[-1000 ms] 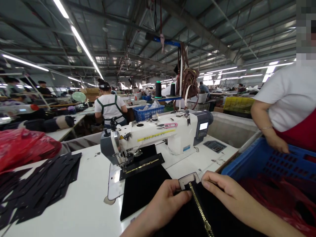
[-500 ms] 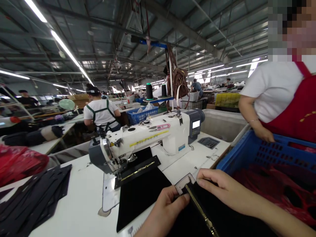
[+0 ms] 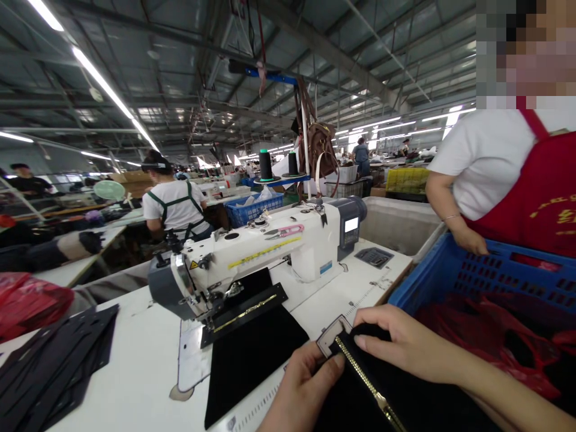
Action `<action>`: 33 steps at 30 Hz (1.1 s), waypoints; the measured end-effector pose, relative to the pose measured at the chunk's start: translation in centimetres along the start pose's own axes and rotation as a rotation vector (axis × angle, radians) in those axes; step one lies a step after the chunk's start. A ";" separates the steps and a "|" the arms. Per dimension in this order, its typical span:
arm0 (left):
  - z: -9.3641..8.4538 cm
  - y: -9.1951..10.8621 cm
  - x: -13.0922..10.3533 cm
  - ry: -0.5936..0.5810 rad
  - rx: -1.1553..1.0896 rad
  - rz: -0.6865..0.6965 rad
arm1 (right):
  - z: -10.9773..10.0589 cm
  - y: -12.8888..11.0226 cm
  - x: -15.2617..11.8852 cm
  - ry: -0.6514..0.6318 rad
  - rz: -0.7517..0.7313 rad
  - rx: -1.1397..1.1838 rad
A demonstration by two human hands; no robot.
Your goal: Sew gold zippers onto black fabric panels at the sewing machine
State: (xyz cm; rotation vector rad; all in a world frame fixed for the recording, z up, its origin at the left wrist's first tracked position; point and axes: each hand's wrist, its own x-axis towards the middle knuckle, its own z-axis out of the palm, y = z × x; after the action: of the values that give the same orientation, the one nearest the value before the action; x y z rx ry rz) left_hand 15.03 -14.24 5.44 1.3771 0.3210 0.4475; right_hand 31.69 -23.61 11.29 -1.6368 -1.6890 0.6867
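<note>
The left hand (image 3: 310, 379) pinches the near edge of a black cloth (image 3: 346, 405) between thumb and forefinger, right beside the upper end of its gold zipper (image 3: 360, 369). The right hand (image 3: 396, 342) grips the same cloth a little farther right, a dark fold caught between its thumb and fingers. Between the two hands a pale patch (image 3: 330, 339) with a dark border shows at the cloth's top edge, and the zipper slants down from there toward the lower right. This work is held in front of the tabletop (image 3: 144, 366), where a black panel (image 3: 252, 366) lies under the head of a white sewing machine (image 3: 265, 246) (pink-handled snips (image 3: 285, 232) rest on top of its arm). A dark strip with a second gold zipper (image 3: 245, 315) lies across that panel. Dark cut pieces (image 3: 58, 363) overlap at the left, and a blue crate (image 3: 416, 282) holding red plastic (image 3: 490, 330) stands at the right.
</note>
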 end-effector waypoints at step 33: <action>-0.4 1.8 -0.5 -0.023 0.007 0.065 | 0.4 -0.6 -0.8 0.033 0.091 0.148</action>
State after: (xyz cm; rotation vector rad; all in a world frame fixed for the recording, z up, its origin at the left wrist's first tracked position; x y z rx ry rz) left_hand 14.17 -13.96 7.13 1.4014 0.2596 0.4841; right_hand 30.96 -24.43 11.39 -1.6191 -1.5099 0.8050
